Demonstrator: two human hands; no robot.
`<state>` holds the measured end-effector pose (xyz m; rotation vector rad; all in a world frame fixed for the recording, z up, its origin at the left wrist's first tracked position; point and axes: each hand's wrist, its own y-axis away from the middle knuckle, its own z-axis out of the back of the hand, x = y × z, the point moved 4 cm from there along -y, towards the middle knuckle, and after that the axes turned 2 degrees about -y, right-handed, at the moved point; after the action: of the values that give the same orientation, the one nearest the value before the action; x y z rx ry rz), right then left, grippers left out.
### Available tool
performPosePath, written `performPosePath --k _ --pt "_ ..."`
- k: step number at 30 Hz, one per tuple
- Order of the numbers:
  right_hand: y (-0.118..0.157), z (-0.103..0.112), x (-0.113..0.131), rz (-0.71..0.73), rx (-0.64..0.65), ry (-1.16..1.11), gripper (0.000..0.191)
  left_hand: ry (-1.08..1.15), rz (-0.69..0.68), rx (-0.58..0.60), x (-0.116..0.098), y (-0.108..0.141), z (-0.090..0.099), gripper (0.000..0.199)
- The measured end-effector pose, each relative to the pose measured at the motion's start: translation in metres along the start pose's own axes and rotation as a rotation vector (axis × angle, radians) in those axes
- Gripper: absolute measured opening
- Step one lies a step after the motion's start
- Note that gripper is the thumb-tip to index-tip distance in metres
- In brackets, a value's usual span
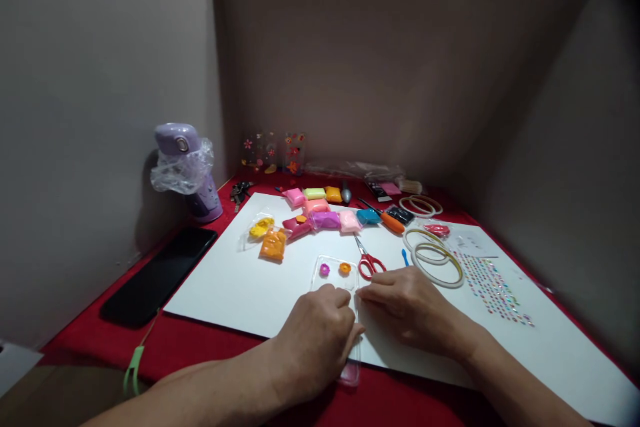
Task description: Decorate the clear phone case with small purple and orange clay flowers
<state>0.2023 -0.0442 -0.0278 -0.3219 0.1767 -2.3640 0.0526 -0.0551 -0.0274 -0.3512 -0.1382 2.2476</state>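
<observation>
A clear phone case (334, 260) lies near the front edge of the white board, with a small purple flower (325, 269) and a small orange flower (345, 269) on its far end. My left hand (320, 333) is closed across the middle of the case, fingers curled over it and thumb at its right side. Beside the right edge of the case, my right hand (413, 307) has its fingertips pinched together; whatever is between them is hidden. Red-handled scissors (369, 263) lie just beyond that hand, and a small blue tool (405, 257) is to their right.
Coloured clay packets (325, 220) spread over the far half of the board (220, 280). White tape rings (439, 263) and gem stickers (493, 287) lie right. A black phone (160, 273) and purple bottle (183, 173) stand left; an orange-handled tool (392, 223) lies behind.
</observation>
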Motion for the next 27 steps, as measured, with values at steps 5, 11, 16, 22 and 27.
performPosePath --k 5,11,16,22,27 --pt "0.000 -0.001 -0.001 0.024 -0.017 0.052 0.016 0.029 0.011 -0.014 0.002 0.001 -0.001 0.025" --pt "0.000 0.002 0.001 0.026 -0.010 0.021 0.014 0.143 0.060 -0.094 0.008 0.000 -0.004 0.018" --pt "-0.001 0.007 0.003 0.029 -0.014 -0.037 0.016 0.226 0.195 -0.165 0.018 -0.008 -0.004 0.011" --pt "0.001 0.007 0.002 0.049 -0.038 -0.034 0.020 0.178 0.278 -0.093 0.023 -0.023 -0.002 0.007" --pt "0.002 0.006 0.000 0.046 -0.053 -0.028 0.019 0.058 0.263 -0.009 0.021 -0.029 -0.003 0.014"
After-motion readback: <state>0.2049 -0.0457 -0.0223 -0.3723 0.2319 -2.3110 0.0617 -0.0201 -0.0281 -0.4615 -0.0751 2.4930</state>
